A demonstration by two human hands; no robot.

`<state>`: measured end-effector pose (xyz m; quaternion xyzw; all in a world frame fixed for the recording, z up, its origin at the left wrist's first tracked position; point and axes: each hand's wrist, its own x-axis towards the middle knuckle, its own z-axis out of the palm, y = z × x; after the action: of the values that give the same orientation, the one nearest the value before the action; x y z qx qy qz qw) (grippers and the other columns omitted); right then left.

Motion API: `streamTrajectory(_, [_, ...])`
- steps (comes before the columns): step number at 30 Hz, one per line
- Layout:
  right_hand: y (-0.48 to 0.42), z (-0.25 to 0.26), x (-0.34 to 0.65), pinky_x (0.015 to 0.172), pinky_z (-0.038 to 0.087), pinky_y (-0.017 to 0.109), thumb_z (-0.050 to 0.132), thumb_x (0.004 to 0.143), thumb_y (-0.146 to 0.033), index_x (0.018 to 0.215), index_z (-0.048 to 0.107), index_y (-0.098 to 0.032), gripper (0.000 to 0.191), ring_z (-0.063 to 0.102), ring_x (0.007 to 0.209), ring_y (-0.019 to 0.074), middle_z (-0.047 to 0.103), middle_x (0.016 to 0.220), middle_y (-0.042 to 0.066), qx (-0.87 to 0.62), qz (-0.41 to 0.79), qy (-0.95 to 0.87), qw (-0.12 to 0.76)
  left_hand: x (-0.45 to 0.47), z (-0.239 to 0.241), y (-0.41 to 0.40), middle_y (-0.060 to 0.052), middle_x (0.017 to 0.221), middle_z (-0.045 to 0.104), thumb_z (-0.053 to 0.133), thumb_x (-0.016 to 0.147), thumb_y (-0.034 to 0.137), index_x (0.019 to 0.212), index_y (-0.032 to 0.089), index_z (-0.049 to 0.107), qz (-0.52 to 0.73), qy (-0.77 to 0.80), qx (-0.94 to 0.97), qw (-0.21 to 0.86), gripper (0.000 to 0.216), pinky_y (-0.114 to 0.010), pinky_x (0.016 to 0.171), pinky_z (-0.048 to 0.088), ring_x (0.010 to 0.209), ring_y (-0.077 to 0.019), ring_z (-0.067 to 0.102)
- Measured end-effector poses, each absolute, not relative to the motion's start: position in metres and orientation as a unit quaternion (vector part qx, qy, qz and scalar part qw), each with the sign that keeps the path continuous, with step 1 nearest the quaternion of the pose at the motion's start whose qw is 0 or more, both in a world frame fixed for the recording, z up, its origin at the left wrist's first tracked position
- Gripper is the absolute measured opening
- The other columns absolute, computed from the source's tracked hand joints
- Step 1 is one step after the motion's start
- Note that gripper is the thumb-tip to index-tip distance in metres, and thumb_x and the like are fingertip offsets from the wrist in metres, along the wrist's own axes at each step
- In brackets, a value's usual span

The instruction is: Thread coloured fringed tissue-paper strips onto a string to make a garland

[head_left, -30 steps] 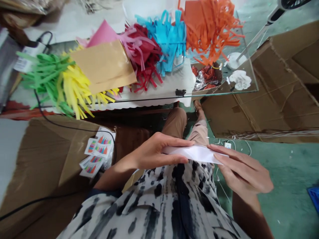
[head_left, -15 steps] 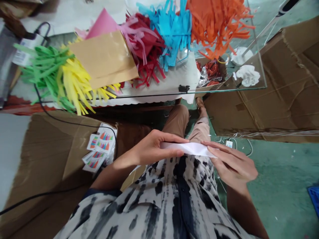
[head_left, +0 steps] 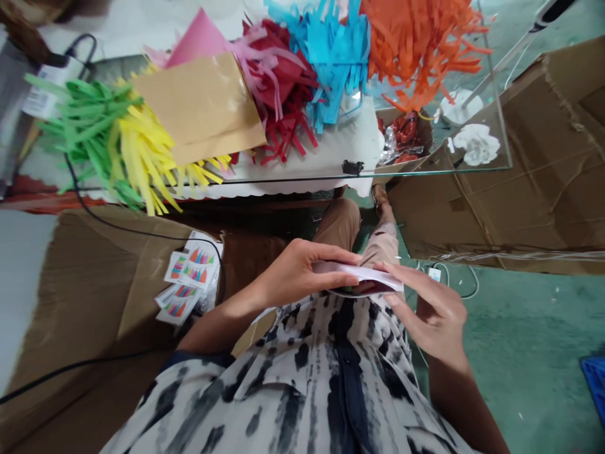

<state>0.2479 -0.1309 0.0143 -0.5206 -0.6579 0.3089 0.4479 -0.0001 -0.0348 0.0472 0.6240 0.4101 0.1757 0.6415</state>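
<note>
Both my hands hold a folded white paper [head_left: 366, 275] in front of my patterned shirt. My left hand [head_left: 297, 274] pinches its left end between thumb and fingers. My right hand [head_left: 432, 309] grips the right end, fingers curled under it. The paper bows slightly, and a dark gap shows beneath its fold. A glass table [head_left: 472, 167] stands just ahead, with fringed paper in green [head_left: 80, 126], yellow [head_left: 142, 157], red [head_left: 283, 94], blue [head_left: 335, 57] and orange [head_left: 416, 44] piled on it.
A tan envelope [head_left: 203, 107] lies on the fringes. Small colourful printed cards [head_left: 189, 280] sit on a cardboard box [head_left: 94, 302] at my left, crossed by a black cable [head_left: 118, 230]. Large cardboard [head_left: 543, 157] stands to the right. A green floor [head_left: 529, 340] lies below.
My hands have drawn closer together. The paper, flat and stretched before, is now shorter and bowed, with my right fingers curled under its end.
</note>
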Motion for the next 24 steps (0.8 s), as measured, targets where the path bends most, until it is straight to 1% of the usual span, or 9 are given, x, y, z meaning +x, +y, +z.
streamTrajectory(3, [-0.128, 0.02, 0.248, 0.093, 0.062, 0.038, 0.073, 0.094, -0.02, 0.128, 0.077, -0.035, 0.038, 0.078, 0.103, 0.0238, 0.082, 0.117, 0.002, -0.554, 0.329, -0.627, 0.438, 0.002, 0.042, -0.03, -0.009, 0.119, 0.081, 0.082, 0.088, 0.048, 0.12, 0.019, 0.08, 0.208, 0.388, 0.667, 0.601, 0.043, -0.03, 0.092, 0.059, 0.106, -0.0225, 0.077])
streamTrajectory(7, [-0.12, 0.025, 0.249, 0.078, 0.057, 0.029, 0.067, 0.101, -0.029, 0.113, 0.082, -0.031, 0.02, 0.075, 0.087, 0.0177, 0.082, 0.104, 0.0, -0.617, 0.339, -0.584, 0.405, 0.003, 0.045, -0.024, -0.01, 0.121, 0.078, 0.092, 0.076, 0.051, 0.131, 0.019, 0.073, 0.224, 0.353, 0.768, 0.485, 0.066, -0.03, 0.09, 0.056, 0.106, -0.023, 0.074])
streamTrajectory(8, [-0.118, 0.026, 0.25, 0.075, 0.056, 0.028, 0.064, 0.103, -0.031, 0.113, 0.083, -0.03, 0.021, 0.075, 0.085, 0.0173, 0.082, 0.103, 0.0, -0.623, 0.348, -0.578, 0.396, 0.003, 0.047, -0.024, -0.009, 0.119, 0.079, 0.09, 0.079, 0.049, 0.131, 0.019, 0.073, 0.216, 0.353, 0.782, 0.466, 0.062, -0.029, 0.088, 0.055, 0.104, -0.022, 0.074])
streamTrajectory(10, [-0.115, 0.027, 0.25, 0.073, 0.055, 0.028, 0.059, 0.105, -0.035, 0.114, 0.083, -0.028, 0.026, 0.074, 0.085, 0.0171, 0.082, 0.103, 0.001, -0.628, 0.359, -0.573, 0.386, 0.005, 0.051, -0.023, -0.006, 0.113, 0.08, 0.08, 0.091, 0.042, 0.125, 0.02, 0.075, 0.203, 0.361, 0.793, 0.447, 0.041, -0.026, 0.082, 0.053, 0.097, -0.0185, 0.074])
streamTrajectory(12, [-0.113, 0.027, 0.25, 0.074, 0.057, 0.028, 0.062, 0.103, -0.038, 0.117, 0.082, -0.027, 0.027, 0.075, 0.087, 0.0178, 0.082, 0.106, 0.002, -0.62, 0.37, -0.572, 0.389, 0.007, 0.054, -0.023, -0.005, 0.106, 0.082, 0.07, 0.099, 0.039, 0.116, 0.02, 0.078, 0.202, 0.374, 0.79, 0.443, 0.027, -0.024, 0.078, 0.051, 0.09, -0.0159, 0.074])
streamTrajectory(15, [-0.108, 0.027, 0.249, 0.076, 0.062, 0.028, 0.075, 0.094, -0.039, 0.121, 0.08, -0.026, 0.03, 0.077, 0.092, 0.0191, 0.082, 0.113, 0.004, -0.602, 0.403, -0.564, 0.397, 0.013, 0.054, -0.02, -0.005, 0.099, 0.083, 0.06, 0.105, 0.041, 0.11, 0.02, 0.081, 0.206, 0.384, 0.793, 0.426, 0.03, -0.023, 0.077, 0.049, 0.087, -0.0159, 0.075])
streamTrajectory(18, [-0.103, 0.028, 0.249, 0.076, 0.063, 0.027, 0.075, 0.091, -0.032, 0.115, 0.081, -0.026, 0.026, 0.077, 0.091, 0.0185, 0.082, 0.11, 0.004, -0.604, 0.419, -0.555, 0.39, 0.018, 0.05, -0.013, -0.007, 0.093, 0.082, 0.053, 0.108, 0.04, 0.104, 0.019, 0.083, 0.194, 0.375, 0.818, 0.391, 0.036, -0.024, 0.076, 0.048, 0.085, -0.0167, 0.074])
streamTrajectory(21, [-0.097, 0.028, 0.252, 0.067, 0.059, 0.025, 0.068, 0.092, -0.026, 0.105, 0.084, -0.025, 0.02, 0.074, 0.079, 0.0165, 0.081, 0.093, 0.0, -0.624, 0.4, -0.557, 0.374, 0.021, 0.046, -0.003, -0.005, 0.087, 0.081, 0.058, 0.104, 0.041, 0.099, 0.019, 0.083, 0.186, 0.376, 0.815, 0.4, 0.034, -0.023, 0.072, 0.046, 0.077, -0.0148, 0.072])
streamTrajectory(24, [-0.091, 0.025, 0.257, 0.056, 0.049, 0.022, 0.066, 0.092, -0.025, 0.095, 0.084, -0.024, 0.018, 0.067, 0.065, 0.014, 0.075, 0.077, -0.003, -0.645, 0.388, -0.544, 0.37, 0.021, 0.04, 0.006, -0.003, 0.093, 0.082, 0.074, 0.092, 0.038, 0.106, 0.019, 0.083, 0.192, 0.38, 0.762, 0.489, 0.025, -0.022, 0.076, 0.051, 0.084, -0.0159, 0.073])
